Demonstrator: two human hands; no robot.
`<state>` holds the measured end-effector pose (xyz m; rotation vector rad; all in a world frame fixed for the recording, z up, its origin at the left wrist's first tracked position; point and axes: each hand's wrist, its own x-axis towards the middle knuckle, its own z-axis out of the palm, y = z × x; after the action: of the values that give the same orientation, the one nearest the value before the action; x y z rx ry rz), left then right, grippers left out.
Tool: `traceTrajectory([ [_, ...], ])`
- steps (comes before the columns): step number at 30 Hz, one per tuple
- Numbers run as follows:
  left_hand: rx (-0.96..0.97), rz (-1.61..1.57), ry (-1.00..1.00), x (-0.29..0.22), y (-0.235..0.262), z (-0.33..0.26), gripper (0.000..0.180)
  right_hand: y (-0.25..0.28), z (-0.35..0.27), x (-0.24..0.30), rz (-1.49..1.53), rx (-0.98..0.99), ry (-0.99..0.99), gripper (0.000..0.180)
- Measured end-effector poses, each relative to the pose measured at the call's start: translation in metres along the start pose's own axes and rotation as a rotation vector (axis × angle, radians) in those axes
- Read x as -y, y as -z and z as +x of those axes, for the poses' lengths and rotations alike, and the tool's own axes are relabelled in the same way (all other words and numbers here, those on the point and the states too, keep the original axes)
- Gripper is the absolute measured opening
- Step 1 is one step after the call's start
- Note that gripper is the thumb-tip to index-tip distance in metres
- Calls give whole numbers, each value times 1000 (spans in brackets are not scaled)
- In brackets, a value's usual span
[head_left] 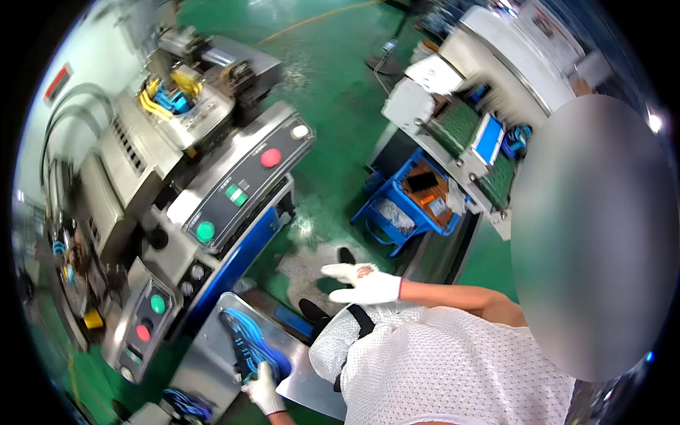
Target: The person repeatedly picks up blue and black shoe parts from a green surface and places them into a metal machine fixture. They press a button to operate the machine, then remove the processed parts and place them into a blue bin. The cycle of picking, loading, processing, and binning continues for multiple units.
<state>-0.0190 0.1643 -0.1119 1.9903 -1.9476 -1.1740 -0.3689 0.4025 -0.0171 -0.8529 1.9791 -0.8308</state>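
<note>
Blue-and-black shoe upper lies on a bare metal tray, lower left-centre of frame; tray sits at foot of a grey machine w/ a slanted control panel (red, green btns), left-centre; a second smaller btn panel lower left.

Left hand, white cotton glove, bottom edge of frame; fingers curled over the near end of the shoe, thumb side hidden, so a grip by the look of it but can't tell how firm. Right hand, also gloved, centre frame; fingers spread flat, holding nothing, hovering over green floor, well apart from the shoe.

Doing it well, my read: one-hand hold at the end only lets the soft upper sag/twist; better to bring rt hand under the far end so it travels level; keep gloves off the btn panels; keep shoe flat on tray till both hands have it.

Other bits: blue bin w/ small items, centre right; conveyor-type unit upper right; another blue upper bottom left, near tray edge; white mesh garment fills lower centre.
</note>
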Motion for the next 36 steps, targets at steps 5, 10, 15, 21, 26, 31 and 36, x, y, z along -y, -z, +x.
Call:
traceTrajectory([
  [5,337,-13,-561,-225,-102,-116,70,32,-37,-20,143,-318,162,94],
  [10,755,-132,-839,-408,-214,-193,78,164,-116,-76,520,-853,158,95],
  [15,688,30,-1361,-606,-339,-293,79,231,-201,-116,765,-1151,167,91],
  [21,677,413,-1602,-740,-514,-361,48,221,-216,-131,793,-1247,-94,79],
  [26,595,407,-1675,-758,-570,-376,46,217,-205,-143,731,-1114,-184,80],
  [31,744,-387,-1596,-688,-493,-350,96,252,-172,-150,423,-1049,-71,60],
  [36,641,-319,-1154,-477,-331,-188,65,281,-94,-102,577,-804,130,56],
])
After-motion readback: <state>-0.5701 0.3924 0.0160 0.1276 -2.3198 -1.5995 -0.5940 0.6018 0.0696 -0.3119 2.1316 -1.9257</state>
